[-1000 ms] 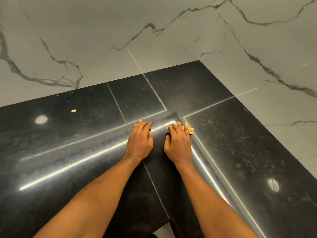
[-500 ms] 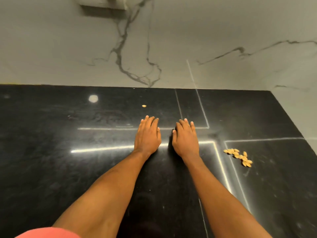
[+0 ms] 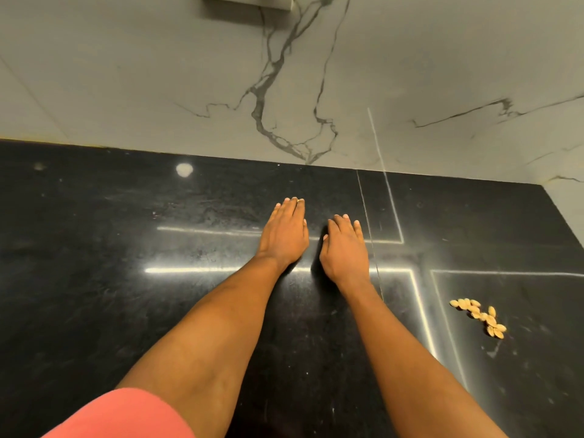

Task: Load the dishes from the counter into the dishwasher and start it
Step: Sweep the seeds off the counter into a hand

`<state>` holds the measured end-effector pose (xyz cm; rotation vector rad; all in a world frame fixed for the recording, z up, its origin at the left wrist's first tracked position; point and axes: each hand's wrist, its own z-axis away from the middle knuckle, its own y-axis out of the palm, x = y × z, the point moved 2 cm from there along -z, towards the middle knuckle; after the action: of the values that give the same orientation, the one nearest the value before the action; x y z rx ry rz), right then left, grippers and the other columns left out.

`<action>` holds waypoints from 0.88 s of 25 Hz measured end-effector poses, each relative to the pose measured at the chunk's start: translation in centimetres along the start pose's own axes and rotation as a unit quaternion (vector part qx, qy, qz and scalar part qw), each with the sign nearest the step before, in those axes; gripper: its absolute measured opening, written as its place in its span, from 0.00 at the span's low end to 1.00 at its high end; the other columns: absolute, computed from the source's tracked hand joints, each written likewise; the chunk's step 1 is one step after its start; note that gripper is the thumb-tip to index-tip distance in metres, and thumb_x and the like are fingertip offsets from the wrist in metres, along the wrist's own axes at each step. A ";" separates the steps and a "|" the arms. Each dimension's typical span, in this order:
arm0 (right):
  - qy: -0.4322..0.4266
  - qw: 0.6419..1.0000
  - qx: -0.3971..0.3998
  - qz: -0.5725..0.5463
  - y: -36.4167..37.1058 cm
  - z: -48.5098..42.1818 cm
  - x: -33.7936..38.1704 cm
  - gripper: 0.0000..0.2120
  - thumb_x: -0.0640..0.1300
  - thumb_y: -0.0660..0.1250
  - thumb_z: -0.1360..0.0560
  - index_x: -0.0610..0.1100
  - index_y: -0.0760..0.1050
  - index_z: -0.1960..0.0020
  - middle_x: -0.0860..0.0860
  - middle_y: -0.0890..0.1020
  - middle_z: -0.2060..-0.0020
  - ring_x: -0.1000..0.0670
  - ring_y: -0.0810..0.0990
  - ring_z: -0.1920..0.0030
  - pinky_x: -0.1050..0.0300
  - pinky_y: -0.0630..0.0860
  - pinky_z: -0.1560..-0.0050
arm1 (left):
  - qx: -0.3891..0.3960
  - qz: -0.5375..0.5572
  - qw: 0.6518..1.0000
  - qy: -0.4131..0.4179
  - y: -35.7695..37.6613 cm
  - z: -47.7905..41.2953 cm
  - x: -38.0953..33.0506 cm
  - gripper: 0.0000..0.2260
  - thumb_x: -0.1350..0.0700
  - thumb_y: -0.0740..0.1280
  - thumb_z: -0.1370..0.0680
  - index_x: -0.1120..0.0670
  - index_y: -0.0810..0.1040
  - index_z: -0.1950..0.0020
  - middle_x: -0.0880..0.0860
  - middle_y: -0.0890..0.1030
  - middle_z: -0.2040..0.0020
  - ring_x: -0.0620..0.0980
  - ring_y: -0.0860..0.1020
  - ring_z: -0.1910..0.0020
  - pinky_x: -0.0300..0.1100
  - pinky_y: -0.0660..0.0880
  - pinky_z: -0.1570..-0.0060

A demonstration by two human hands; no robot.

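- Black polished stone table (image 3: 94, 279): its far edge meets a grey-white veined marble wall (image 3: 158, 74), with a wall corner at far right.
- Left hand (image 3: 284, 235) and right hand (image 3: 344, 245): palms down on the table, side by side, fingers straight, each grip released, short of the far edge.
- Cluster of pale yellow seeds (image 3: 478, 316): near right, well apart from the right hand.

Wall fixture (image 3: 249, 6), far centre, cut off by top edge. Pink sleeve (image 3: 126, 415) cut off at near edge. Tiny pale bit (image 3: 298, 201) at left hand (image 3: 284, 235) fingertips, possibly a seed; too small to tell.
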<state>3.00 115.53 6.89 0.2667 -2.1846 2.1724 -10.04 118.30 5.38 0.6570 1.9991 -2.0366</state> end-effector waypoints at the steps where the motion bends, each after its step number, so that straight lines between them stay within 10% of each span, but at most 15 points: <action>1: 0.003 1.000 -0.002 0.000 0.0 0.1 -0.1 0.20 0.42 0.53 0.18 0.38 0.65 0.27 0.43 0.66 0.27 0.44 0.56 0.23 0.49 0.46 0.22 | 0.008 -0.008 1.000 0.004 0.1 -0.5 0.0 0.23 0.56 0.53 0.16 0.61 0.56 0.21 0.58 0.60 0.21 0.54 0.56 0.21 0.47 0.49 0.22; 22: 0.228 0.969 -0.090 -0.020 -3.2 12.3 -19.8 0.18 0.31 0.57 0.27 0.36 0.74 0.39 0.42 0.75 0.38 0.41 0.69 0.32 0.47 0.56 0.25 | 0.121 -0.043 0.972 0.199 9.0 2.8 -17.5 0.24 0.61 0.52 0.17 0.59 0.54 0.20 0.57 0.56 0.20 0.53 0.52 0.21 0.44 0.46 0.23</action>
<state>24.00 105.02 6.80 -0.1789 -2.0623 1.7732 8.86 112.29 5.24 1.1263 2.0200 -2.3790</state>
